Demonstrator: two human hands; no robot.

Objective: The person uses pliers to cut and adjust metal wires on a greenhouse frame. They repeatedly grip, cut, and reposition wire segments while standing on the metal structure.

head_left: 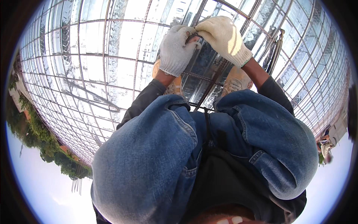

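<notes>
Both my hands wear white knit gloves and meet over the rebar mesh [138, 44] in front of my feet. My left hand [176, 50] has its fingers curled inward, with bare skin showing near the thumb. Touching it, my right hand [223, 39] bends over from the right with its fingers pinched together. Whatever lies between the fingertips is too small and hidden to make out. A dark reinforcing bar [200, 13] runs up just beyond the hands. Beneath the mesh lies shiny ribbed metal decking [123, 41].
To the right of my right forearm lies a dark, long bundle [275, 52] of thin rods or wires. My tan shoes [233, 81] stand on the mesh, below bent knees in blue jeans [145, 156]. Trees [48, 145] border the far left, and another person [326, 145] is at the far right.
</notes>
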